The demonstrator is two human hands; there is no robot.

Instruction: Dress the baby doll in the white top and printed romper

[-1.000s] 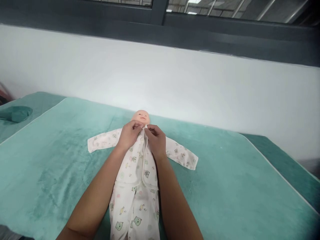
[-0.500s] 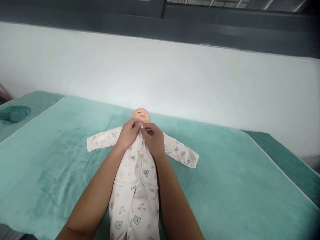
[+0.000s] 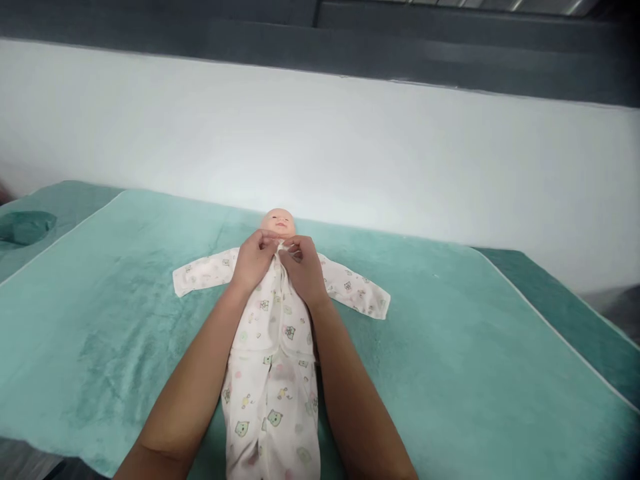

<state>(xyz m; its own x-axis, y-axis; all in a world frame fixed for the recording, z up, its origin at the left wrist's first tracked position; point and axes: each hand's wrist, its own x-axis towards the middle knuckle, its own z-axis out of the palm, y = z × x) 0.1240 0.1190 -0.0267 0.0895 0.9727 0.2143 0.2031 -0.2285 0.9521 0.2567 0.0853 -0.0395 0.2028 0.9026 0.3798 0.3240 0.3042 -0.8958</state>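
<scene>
A baby doll (image 3: pixel 278 220) lies on its back, dressed in a white top (image 3: pixel 273 313) printed with small animals and matching trousers (image 3: pixel 280 420). Both sleeves stretch out to the sides. Just below the doll's chin, my left hand (image 3: pixel 253 261) pinches the collar edge of the top. Facing it, my right hand (image 3: pixel 304 267) has its fingers closed on the other side of the same collar. The fingertips of the two hands almost meet at the neck opening. Whatever fastener lies between them is too small to make out.
A green padded cover (image 3: pixel 450 347) with pale piping spreads under the doll. A hole (image 3: pixel 27 228) shows at its far left. Behind it rises a white wall (image 3: pixel 320 147), topped by a dark ledge (image 3: pixel 250 43).
The view has shifted slightly, so the doll and ledge sit a little higher in the picture. Both hands stay at the collar, with only small finger movements.
</scene>
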